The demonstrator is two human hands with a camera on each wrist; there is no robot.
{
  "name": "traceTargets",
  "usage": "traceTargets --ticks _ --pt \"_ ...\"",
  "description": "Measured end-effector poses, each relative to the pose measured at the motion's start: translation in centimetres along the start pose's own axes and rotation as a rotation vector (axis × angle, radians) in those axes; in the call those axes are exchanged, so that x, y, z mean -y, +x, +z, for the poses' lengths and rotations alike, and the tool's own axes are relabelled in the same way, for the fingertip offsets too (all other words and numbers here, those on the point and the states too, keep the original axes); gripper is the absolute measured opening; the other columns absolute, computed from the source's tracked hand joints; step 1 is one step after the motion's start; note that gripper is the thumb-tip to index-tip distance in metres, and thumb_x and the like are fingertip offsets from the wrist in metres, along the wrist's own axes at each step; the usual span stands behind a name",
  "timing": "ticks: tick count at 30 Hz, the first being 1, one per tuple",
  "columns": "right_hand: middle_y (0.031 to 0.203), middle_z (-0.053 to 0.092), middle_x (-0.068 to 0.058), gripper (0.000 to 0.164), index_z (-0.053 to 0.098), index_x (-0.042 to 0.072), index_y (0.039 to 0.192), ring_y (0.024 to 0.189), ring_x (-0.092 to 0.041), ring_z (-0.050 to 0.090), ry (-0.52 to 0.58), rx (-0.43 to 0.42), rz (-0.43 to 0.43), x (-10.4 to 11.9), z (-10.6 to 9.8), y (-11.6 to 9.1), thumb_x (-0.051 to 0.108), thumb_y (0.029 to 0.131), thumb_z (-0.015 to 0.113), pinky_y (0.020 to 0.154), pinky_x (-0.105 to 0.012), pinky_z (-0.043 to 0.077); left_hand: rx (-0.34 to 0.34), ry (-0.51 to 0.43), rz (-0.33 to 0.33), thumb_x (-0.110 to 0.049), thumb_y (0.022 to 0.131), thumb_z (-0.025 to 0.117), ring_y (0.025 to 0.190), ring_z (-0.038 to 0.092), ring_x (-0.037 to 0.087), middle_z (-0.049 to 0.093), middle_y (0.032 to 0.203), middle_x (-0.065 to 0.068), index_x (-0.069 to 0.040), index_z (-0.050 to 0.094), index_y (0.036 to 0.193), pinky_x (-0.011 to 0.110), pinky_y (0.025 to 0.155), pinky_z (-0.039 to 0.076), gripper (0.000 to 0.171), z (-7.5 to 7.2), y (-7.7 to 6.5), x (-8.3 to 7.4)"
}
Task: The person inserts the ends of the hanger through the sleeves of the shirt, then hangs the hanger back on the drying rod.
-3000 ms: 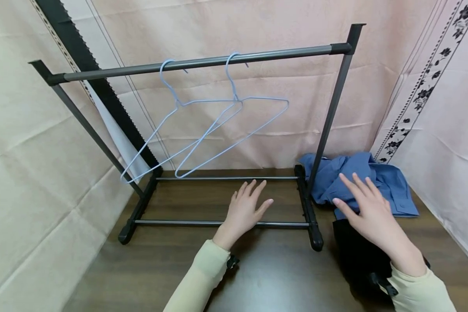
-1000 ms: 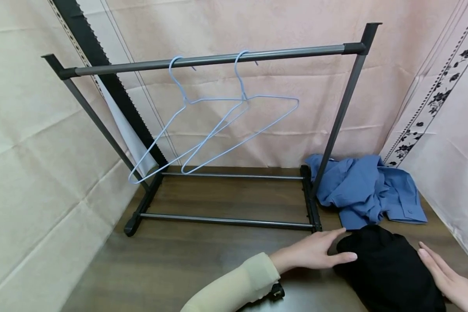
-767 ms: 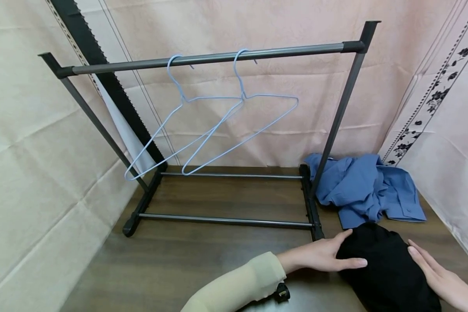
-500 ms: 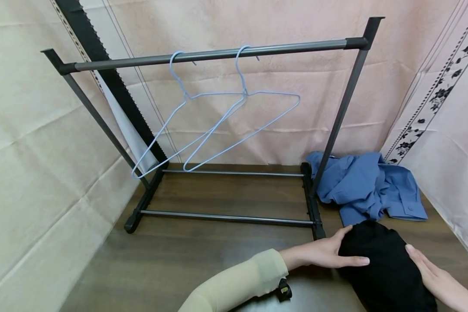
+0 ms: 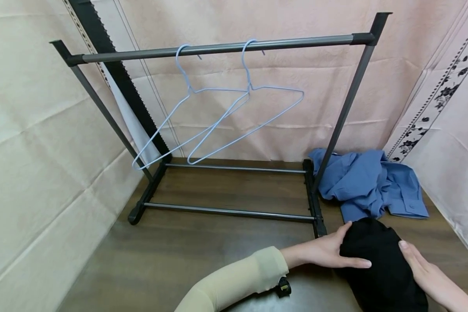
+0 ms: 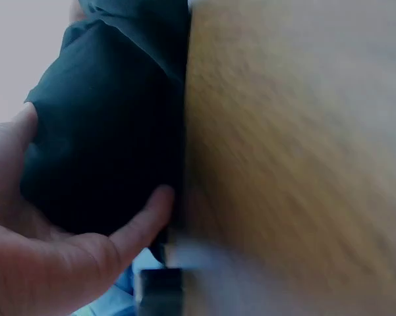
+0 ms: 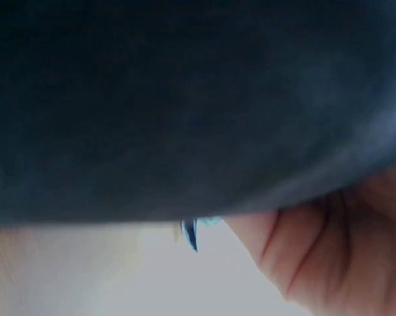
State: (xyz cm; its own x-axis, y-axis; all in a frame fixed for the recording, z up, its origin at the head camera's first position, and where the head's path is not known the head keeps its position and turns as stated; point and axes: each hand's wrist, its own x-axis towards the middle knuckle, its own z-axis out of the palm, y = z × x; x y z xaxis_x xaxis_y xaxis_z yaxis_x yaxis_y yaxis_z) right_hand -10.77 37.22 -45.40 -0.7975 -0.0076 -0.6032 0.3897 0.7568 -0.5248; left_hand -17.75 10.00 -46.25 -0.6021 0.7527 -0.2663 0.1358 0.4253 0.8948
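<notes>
A bundled black cloth [image 5: 382, 264] lies on the wooden surface at the lower right of the head view; its kind of garment cannot be told. My left hand [image 5: 323, 251] touches its left side, thumb and index finger spread and fairly straight. In the left wrist view, the left hand [image 6: 72, 257] has the dark cloth [image 6: 112, 131] between its spread digits. From the right, my right hand [image 5: 429, 273] presses along the cloth, its other fingers hidden. Dark fabric [image 7: 184, 112] fills most of the right wrist view, above the right hand [image 7: 310, 257].
A black garment rack [image 5: 226, 47] stands in front, with two light blue hangers [image 5: 218, 123] [image 5: 274, 117] on its bar. Behind the black cloth, a crumpled blue shirt [image 5: 366, 182] lies by the rack's right foot. Cloth curtains [image 5: 281, 108] surround the wooden surface [image 5: 171, 260].
Both hands have come down to the right, from above the rack base and the blue shirt, to the black cloth. Most recently the right hand has moved left, and the cloth looks narrower.
</notes>
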Motion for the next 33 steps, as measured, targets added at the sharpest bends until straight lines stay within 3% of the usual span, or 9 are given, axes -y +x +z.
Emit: traceTargets --ticks 4,10,18,28,33 --pt "0.144 -0.004 -0.051 0.098 -0.013 -0.022 0.145 0.131 -0.070 0.009 0.000 0.003 -0.025 0.2 0.2 0.1 0.065 0.101 0.001 0.101 -0.075 0.024 -0.017 0.043 0.033 -0.039 0.094 0.070 0.142 0.027 0.002 0.015 0.162 -0.012 -0.034 0.002 0.162 0.025 0.111 0.032 0.097 0.2 -0.6 -0.2" --pt "0.147 -0.003 -0.049 0.092 -0.009 -0.021 0.147 0.133 -0.068 0.006 0.010 -0.028 -0.084 0.7 0.7 -0.1 0.060 0.104 0.004 0.102 -0.074 0.022 -0.066 0.066 0.030 -0.041 0.093 0.071 0.141 0.030 0.003 0.019 0.161 -0.012 -0.035 0.006 0.162 0.025 0.110 0.033 0.095 0.2 -1.6 -0.5" --pt "0.144 0.020 -0.051 0.075 0.011 -0.017 0.147 0.123 -0.068 0.035 -0.125 -0.163 -0.239 2.2 0.7 -0.7 0.048 0.109 0.006 0.088 -0.066 0.043 -0.147 0.084 0.087 -0.040 0.090 0.076 0.139 0.034 0.003 0.023 0.159 -0.014 -0.037 0.011 0.161 0.026 0.108 0.036 0.097 -0.4 -2.7 -1.1" --pt "0.142 0.024 -0.051 0.068 0.008 -0.012 0.152 0.119 -0.070 0.037 -0.134 -0.245 -0.349 4.4 0.3 -1.7 0.042 0.111 0.010 0.084 -0.068 0.043 -0.251 0.029 0.143 -0.038 0.085 0.082 0.134 0.039 0.001 0.028 0.157 -0.019 -0.047 0.021 0.156 0.027 0.106 0.039 0.094 -2.0 -4.0 -2.3" --pt "0.143 0.024 -0.051 0.066 0.007 -0.008 0.155 0.120 -0.070 0.038 -0.121 -0.269 -0.387 5.4 0.6 -2.2 0.042 0.111 0.012 0.084 -0.067 0.043 -0.297 0.010 0.177 -0.035 0.083 0.085 0.132 0.042 0.002 0.034 0.155 -0.016 -0.045 0.026 0.156 0.028 0.104 0.040 0.095 -2.7 -5.2 -2.5"
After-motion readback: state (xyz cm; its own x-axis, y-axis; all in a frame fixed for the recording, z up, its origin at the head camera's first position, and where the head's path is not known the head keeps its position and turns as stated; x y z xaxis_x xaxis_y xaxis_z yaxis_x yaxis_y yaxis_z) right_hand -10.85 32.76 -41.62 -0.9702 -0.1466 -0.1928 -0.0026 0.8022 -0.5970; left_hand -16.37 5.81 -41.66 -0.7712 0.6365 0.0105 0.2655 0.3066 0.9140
